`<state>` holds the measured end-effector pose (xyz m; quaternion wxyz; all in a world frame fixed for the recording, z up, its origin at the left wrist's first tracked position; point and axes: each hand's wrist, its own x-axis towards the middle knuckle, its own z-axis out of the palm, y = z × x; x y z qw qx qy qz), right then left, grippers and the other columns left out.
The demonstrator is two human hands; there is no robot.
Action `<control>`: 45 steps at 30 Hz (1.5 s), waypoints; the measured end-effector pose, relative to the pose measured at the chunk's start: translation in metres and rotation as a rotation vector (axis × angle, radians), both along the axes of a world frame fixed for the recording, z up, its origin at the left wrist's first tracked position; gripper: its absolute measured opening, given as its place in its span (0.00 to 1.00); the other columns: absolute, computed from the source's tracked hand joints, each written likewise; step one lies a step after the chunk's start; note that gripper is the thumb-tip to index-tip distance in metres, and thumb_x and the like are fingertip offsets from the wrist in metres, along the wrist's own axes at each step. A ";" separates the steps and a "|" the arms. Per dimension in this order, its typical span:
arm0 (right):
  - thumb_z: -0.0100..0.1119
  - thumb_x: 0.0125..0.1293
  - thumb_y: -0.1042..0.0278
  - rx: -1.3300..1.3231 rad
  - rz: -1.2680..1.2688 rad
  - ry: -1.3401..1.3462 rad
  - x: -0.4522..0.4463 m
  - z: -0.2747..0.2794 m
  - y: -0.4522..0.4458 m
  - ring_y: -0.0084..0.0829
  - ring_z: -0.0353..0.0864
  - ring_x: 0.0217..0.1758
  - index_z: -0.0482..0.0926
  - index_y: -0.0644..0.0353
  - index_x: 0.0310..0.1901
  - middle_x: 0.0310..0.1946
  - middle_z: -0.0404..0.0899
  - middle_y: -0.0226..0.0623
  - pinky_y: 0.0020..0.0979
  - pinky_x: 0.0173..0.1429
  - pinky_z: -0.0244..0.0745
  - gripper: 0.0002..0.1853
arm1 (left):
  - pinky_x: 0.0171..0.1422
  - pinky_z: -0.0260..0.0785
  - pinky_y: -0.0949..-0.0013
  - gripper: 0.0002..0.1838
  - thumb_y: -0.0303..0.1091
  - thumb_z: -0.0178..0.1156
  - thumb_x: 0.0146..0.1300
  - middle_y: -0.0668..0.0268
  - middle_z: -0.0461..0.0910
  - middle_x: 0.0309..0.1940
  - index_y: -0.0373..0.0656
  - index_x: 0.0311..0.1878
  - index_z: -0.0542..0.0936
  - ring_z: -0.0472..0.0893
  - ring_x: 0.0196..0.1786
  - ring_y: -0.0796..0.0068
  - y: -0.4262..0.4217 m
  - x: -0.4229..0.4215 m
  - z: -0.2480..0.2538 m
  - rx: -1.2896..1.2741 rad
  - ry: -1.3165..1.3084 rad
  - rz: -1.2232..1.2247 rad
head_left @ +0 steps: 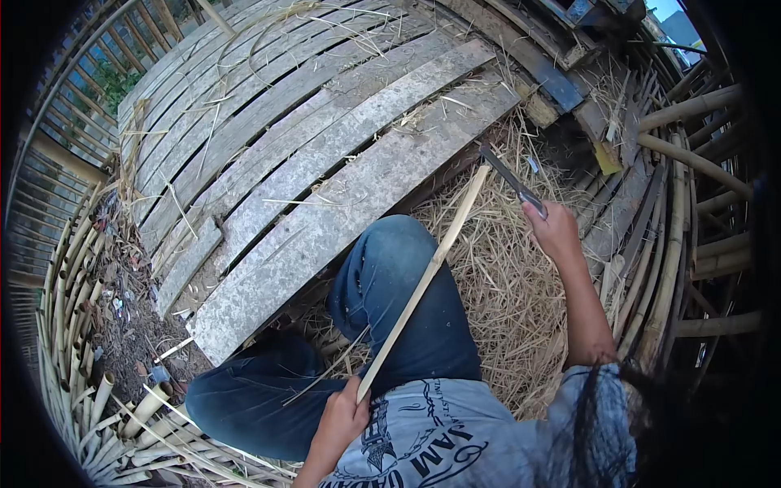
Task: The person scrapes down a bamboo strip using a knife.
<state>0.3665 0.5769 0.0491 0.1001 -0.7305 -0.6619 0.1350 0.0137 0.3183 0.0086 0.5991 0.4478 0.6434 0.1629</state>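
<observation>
My left hand (339, 423) is closed around the lower end of a long, pale bamboo strip (425, 281). The strip runs up across my jeans-clad knee, its far end standing out over the shavings. In my right hand (556, 231) is a knife (511, 176), gripped by its handle, the dark blade pointing up and to the left. The blade is close to the far end of the strip; whether they touch I cannot tell. My fingers wrap the handle and partly hide it.
A weathered slatted wooden platform (350, 203) lies in front of me. Thin bamboo shavings (521, 301) cover the ground at my right. Bamboo poles (671, 244) are stacked on the right, and cut bamboo pieces (146, 411) pile up at the lower left.
</observation>
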 end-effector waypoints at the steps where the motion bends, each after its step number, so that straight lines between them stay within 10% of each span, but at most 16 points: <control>1: 0.57 0.62 0.37 -0.004 0.004 -0.047 -0.002 0.003 -0.005 0.49 0.79 0.23 0.78 0.63 0.25 0.17 0.76 0.47 0.44 0.30 0.71 0.29 | 0.34 0.65 0.44 0.07 0.28 0.54 0.63 0.39 0.74 0.23 0.35 0.38 0.68 0.76 0.32 0.35 -0.003 -0.002 -0.002 -0.031 -0.035 0.009; 4: 0.54 0.65 0.38 0.022 0.027 -0.081 -0.007 -0.023 -0.026 0.41 0.76 0.19 0.77 0.63 0.23 0.15 0.74 0.43 0.43 0.29 0.70 0.31 | 0.34 0.65 0.44 0.06 0.27 0.54 0.62 0.40 0.74 0.23 0.35 0.38 0.68 0.75 0.32 0.35 0.009 0.005 0.016 0.050 0.050 0.015; 9: 0.34 0.71 0.31 -0.444 -0.450 0.975 -0.053 -0.052 -0.068 0.20 0.65 0.10 0.68 0.55 0.23 0.10 0.64 0.25 0.21 0.15 0.60 0.34 | 0.35 0.65 0.44 0.06 0.26 0.54 0.62 0.41 0.74 0.22 0.35 0.38 0.69 0.75 0.32 0.35 0.000 0.004 0.001 0.202 0.090 -0.007; 12: 0.25 0.68 0.25 -0.501 -0.661 1.196 -0.061 -0.059 -0.072 0.22 0.61 0.09 0.65 0.54 0.24 0.10 0.60 0.26 0.26 0.16 0.62 0.37 | 0.34 0.65 0.47 0.05 0.27 0.53 0.64 0.42 0.75 0.23 0.35 0.38 0.69 0.76 0.33 0.36 0.013 0.005 0.014 0.105 0.070 -0.001; 14: 0.25 0.67 0.23 -0.460 -0.669 1.328 -0.063 -0.057 -0.078 0.22 0.61 0.10 0.65 0.54 0.25 0.10 0.60 0.26 0.27 0.17 0.62 0.38 | 0.33 0.66 0.53 0.06 0.28 0.52 0.66 0.45 0.74 0.23 0.35 0.37 0.69 0.76 0.29 0.41 0.013 0.001 0.005 0.005 -0.018 -0.013; 15: 0.24 0.66 0.22 -0.419 -0.654 1.455 -0.066 -0.056 -0.079 0.23 0.61 0.10 0.65 0.54 0.25 0.10 0.60 0.26 0.27 0.17 0.62 0.39 | 0.31 0.62 0.64 0.11 0.34 0.51 0.71 0.56 0.71 0.20 0.37 0.34 0.69 0.71 0.23 0.61 0.006 -0.003 -0.009 0.051 -0.124 0.017; 19: 0.33 0.63 0.20 -0.213 -0.213 1.172 -0.081 -0.054 -0.091 0.23 0.64 0.12 0.66 0.56 0.22 0.11 0.63 0.27 0.26 0.19 0.63 0.40 | 0.29 0.53 0.76 0.20 0.48 0.47 0.75 0.77 0.63 0.20 0.44 0.30 0.69 0.60 0.25 0.85 -0.003 -0.007 -0.042 -0.373 -0.593 0.075; 25: 0.61 0.56 0.31 -0.145 0.440 0.514 -0.102 -0.035 -0.089 0.38 0.75 0.15 0.69 0.59 0.20 0.11 0.68 0.35 0.34 0.21 0.68 0.33 | 0.26 0.49 0.80 0.18 0.50 0.47 0.75 0.78 0.61 0.20 0.45 0.35 0.69 0.57 0.23 0.87 0.003 -0.004 -0.045 -0.480 -0.684 0.132; 36: 0.62 0.56 0.32 -0.207 0.440 0.326 -0.097 -0.036 -0.118 0.46 0.78 0.19 0.72 0.59 0.19 0.11 0.71 0.40 0.41 0.25 0.72 0.32 | 0.18 0.45 0.79 0.17 0.51 0.45 0.75 0.77 0.57 0.19 0.48 0.36 0.66 0.54 0.17 0.87 0.049 0.014 -0.021 -0.621 -0.898 0.161; 45: 0.66 0.53 0.35 -0.180 0.530 0.253 -0.105 -0.031 -0.112 0.47 0.79 0.20 0.72 0.59 0.20 0.12 0.73 0.41 0.42 0.26 0.74 0.30 | 0.27 0.57 0.73 0.22 0.50 0.43 0.76 0.73 0.66 0.18 0.40 0.33 0.71 0.64 0.21 0.82 0.071 0.022 0.000 -0.292 -0.461 0.026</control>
